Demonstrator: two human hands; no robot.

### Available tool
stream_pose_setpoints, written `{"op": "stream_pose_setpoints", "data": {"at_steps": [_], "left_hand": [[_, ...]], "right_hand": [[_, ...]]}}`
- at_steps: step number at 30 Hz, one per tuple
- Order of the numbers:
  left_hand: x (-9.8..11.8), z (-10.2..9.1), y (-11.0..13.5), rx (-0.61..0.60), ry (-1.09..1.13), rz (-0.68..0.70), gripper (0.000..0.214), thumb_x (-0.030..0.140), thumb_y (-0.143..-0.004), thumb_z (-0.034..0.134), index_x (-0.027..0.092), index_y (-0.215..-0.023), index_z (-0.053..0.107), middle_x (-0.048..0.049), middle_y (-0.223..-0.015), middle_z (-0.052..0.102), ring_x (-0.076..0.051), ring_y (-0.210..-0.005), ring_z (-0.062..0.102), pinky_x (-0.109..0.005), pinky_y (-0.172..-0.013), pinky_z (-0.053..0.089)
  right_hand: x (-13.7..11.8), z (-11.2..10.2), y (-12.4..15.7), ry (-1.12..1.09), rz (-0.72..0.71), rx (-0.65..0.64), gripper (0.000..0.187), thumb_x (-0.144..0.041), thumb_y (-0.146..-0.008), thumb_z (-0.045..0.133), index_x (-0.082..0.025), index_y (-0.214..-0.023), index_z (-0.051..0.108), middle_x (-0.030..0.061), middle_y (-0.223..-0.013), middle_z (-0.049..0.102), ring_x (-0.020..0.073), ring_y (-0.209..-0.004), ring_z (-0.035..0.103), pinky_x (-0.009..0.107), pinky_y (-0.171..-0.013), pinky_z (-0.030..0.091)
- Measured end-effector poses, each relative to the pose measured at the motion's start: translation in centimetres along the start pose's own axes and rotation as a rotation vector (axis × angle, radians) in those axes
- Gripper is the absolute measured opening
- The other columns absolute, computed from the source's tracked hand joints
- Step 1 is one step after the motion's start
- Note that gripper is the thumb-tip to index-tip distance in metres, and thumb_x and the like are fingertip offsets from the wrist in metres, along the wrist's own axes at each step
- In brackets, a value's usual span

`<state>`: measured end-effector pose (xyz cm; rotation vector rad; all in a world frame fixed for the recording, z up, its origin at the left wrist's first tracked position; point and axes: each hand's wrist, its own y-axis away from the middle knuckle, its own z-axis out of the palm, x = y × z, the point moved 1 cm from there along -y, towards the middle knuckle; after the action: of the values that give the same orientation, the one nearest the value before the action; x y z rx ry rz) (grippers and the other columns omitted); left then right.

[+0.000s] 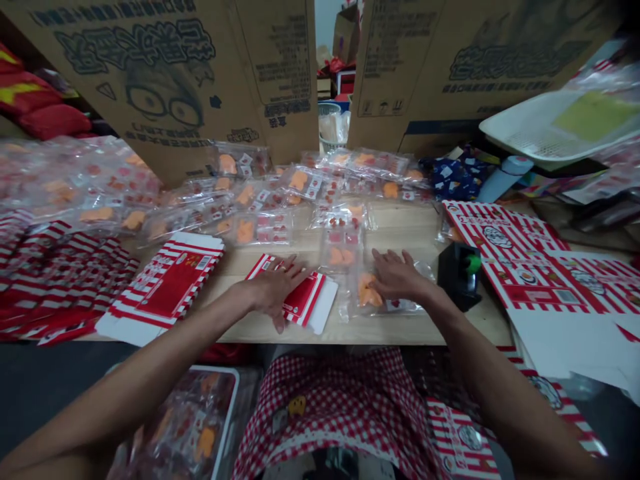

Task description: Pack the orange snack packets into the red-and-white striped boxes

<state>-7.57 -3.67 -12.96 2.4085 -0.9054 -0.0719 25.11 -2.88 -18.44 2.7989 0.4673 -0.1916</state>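
Note:
My left hand [277, 290] lies with its fingers spread on a small red-and-white carton [305, 300], whose white end flap sticks out to the right. My right hand [400, 275] rests, fingers apart, over a clear plastic packet [370, 293] with an orange shape inside. Just above that, another clear packet [341, 250] with an orange piece and pink-red pieces lies on the wooden table [233, 280]. Left of my left hand is a stack of flattened red-and-white striped cartons [175, 283]. A black tape dispenser [457, 277] stands right of my right hand.
Several clear packets [300, 183] are heaped along the back, before tall cardboard boxes [165, 87]. Striped carton sheets [540, 267] cover the right side. Behind them are a pale blue bottle [507, 177] and a white basket [530, 127]. A bin of packets [200, 413] sits below the table edge.

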Motion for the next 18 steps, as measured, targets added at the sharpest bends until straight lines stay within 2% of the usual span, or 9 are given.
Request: {"op": "stream_pose_setpoints", "data": {"at_steps": [2, 4, 6, 8, 10, 12, 15, 18], "left_hand": [[0.6, 1.0, -0.2, 0.044, -0.008, 0.006, 0.137, 0.055, -0.046, 0.087, 0.014, -0.158, 0.020, -0.0266, -0.161, 0.027, -0.047, -0.149, 0.020, -0.059, -0.119, 0.012], [1.3, 1.5, -0.2, 0.133, 0.035, -0.034, 0.132, 0.062, -0.049, 0.084, 0.013, -0.157, 0.025, -0.0265, -0.152, 0.039, -0.045, -0.140, 0.037, -0.055, -0.117, 0.022], [1.9, 1.9, 0.0, 0.230, 0.102, -0.159, 0.131, 0.073, -0.050, 0.078, 0.013, -0.155, 0.028, -0.0250, -0.143, 0.047, -0.045, -0.130, 0.046, -0.056, -0.110, 0.031], [2.5, 2.4, 0.3, 0.315, 0.177, -0.310, 0.126, 0.082, -0.052, 0.071, 0.013, -0.151, 0.034, -0.0242, -0.136, 0.051, -0.045, -0.124, 0.050, -0.057, -0.104, 0.037], [3.1, 3.1, 0.6, 0.355, 0.262, -0.420, 0.116, 0.083, -0.055, 0.069, 0.012, -0.143, 0.043, -0.0239, -0.131, 0.054, -0.045, -0.121, 0.051, -0.055, -0.101, 0.040], [3.9, 3.9, 0.9, 0.372, 0.371, -0.485, 0.107, 0.078, -0.056, 0.072, 0.012, -0.136, 0.047, -0.0233, -0.128, 0.058, -0.044, -0.121, 0.053, -0.051, -0.098, 0.043], [5.2, 5.1, 1.2, 0.389, 0.610, -0.546, 0.102, 0.067, -0.055, 0.081, 0.014, -0.134, 0.044, -0.0203, -0.119, 0.065, -0.042, -0.112, 0.060, -0.048, -0.091, 0.047], [6.8, 5.5, 1.5, 0.470, 0.958, -0.422, 0.079, 0.063, -0.070, 0.074, 0.016, -0.127, 0.047, -0.0135, -0.111, 0.071, -0.033, -0.100, 0.068, -0.040, -0.085, 0.051]], "right_hand": [[0.6, 0.4, 1.1, 0.045, -0.002, -0.011, 0.089, -0.044, -0.084, 0.057, -0.005, -0.157, 0.023, 0.0269, -0.155, 0.038, 0.0447, -0.146, 0.028, 0.064, -0.117, 0.014], [0.9, 0.8, 2.0, 0.060, 0.005, -0.011, 0.087, -0.044, -0.082, 0.060, -0.007, -0.154, 0.030, 0.0270, -0.149, 0.045, 0.0432, -0.141, 0.038, 0.062, -0.115, 0.019], [1.1, 0.9, 2.6, 0.032, 0.024, -0.019, 0.075, -0.043, -0.081, 0.062, -0.007, -0.144, 0.044, 0.0262, -0.137, 0.056, 0.0413, -0.131, 0.049, 0.058, -0.111, 0.027], [1.3, 0.4, 3.0, -0.011, 0.038, -0.048, 0.054, -0.042, -0.083, 0.061, -0.009, -0.126, 0.057, 0.0221, -0.122, 0.065, 0.0367, -0.117, 0.059, 0.049, -0.101, 0.040], [1.8, -1.0, 3.6, -0.088, 0.037, -0.056, 0.034, -0.038, -0.086, 0.056, -0.013, -0.108, 0.062, 0.0165, -0.106, 0.070, 0.0290, -0.098, 0.066, 0.037, -0.085, 0.048], [2.3, -3.1, 4.2, -0.234, 0.032, 0.017, 0.022, -0.033, -0.088, 0.053, -0.016, -0.099, 0.062, 0.0104, -0.090, 0.072, 0.0223, -0.079, 0.067, 0.030, -0.071, 0.048], [2.3, -6.7, 4.7, -0.476, -0.013, 0.240, 0.028, -0.029, -0.088, 0.052, -0.019, -0.112, 0.062, 0.0034, -0.074, 0.070, 0.0184, -0.067, 0.066, 0.027, -0.063, 0.047], [1.0, -9.2, 4.4, -0.513, -0.154, 0.338, 0.039, -0.030, -0.089, 0.053, -0.021, -0.125, 0.063, 0.0014, -0.071, 0.069, 0.0161, -0.062, 0.063, 0.026, -0.060, 0.046]]}}
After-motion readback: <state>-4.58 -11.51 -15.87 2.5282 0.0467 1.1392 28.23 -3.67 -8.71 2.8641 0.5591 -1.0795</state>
